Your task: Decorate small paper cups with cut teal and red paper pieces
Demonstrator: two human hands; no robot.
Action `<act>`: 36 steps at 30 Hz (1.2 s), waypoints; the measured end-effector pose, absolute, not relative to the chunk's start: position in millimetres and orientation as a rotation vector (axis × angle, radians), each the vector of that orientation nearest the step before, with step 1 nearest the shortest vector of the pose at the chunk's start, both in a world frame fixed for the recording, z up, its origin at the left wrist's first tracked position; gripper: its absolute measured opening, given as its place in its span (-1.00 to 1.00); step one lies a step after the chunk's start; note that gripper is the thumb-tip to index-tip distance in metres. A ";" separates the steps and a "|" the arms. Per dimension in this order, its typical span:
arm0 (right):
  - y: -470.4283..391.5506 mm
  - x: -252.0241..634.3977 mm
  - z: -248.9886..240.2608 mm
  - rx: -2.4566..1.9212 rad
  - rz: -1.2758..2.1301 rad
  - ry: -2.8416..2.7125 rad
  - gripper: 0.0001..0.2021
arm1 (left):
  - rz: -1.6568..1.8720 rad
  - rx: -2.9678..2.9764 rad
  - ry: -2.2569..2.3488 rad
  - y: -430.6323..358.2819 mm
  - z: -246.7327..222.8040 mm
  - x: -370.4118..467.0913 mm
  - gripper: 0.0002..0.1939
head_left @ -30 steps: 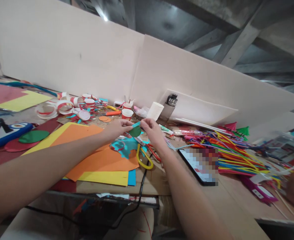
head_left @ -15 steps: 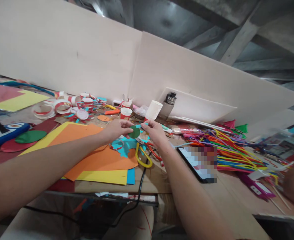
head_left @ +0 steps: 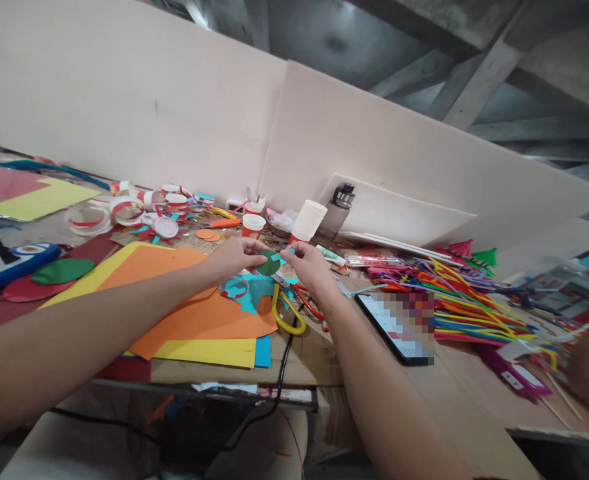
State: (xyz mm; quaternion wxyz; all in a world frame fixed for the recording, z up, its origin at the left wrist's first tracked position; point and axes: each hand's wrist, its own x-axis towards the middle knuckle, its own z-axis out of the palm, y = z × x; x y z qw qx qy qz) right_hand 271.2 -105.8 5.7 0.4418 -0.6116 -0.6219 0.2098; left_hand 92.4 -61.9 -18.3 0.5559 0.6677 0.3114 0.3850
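Between finger and thumb, my left hand (head_left: 235,259) holds a small green disc (head_left: 269,264) above the table. A light blue paper strip (head_left: 285,255) is pinched in my right hand (head_left: 308,263), its left end at the disc's upper right edge. Below the hands are blue paper scraps (head_left: 248,293) and scissors with yellow handles (head_left: 289,324). Orange sheets (head_left: 209,327) lie over yellow paper (head_left: 204,353) to the left. Two larger ovals, one green (head_left: 63,271) and one red (head_left: 29,291), rest further left.
Paper cups (head_left: 252,225), a cup stack (head_left: 310,219) and a bottle (head_left: 338,212) stand behind the hands. Cut cup rings (head_left: 127,210) are at the back left. A phone (head_left: 394,330) and colourful pipe cleaners (head_left: 474,313) lie right. Part of a person shows at far right.
The blue strip in my right hand has shifted slightly, and its left end now overlaps the green disc's edge. Both hands keep nearly the same place.
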 end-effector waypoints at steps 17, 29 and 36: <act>-103.7 267.7 -2.4 -1.395 0.714 -1.367 -0.60 | 0.899 1.406 0.762 -65.8 -14.1 93.7 -0.78; -109.4 261.3 -5.5 -1.356 0.898 -1.390 -0.73 | 0.881 1.443 0.723 -64.9 -17.6 93.9 -0.78; -111.6 259.8 -2.0 -1.351 0.925 -1.378 -0.75 | 0.886 1.497 0.713 -64.6 -17.6 93.7 -0.76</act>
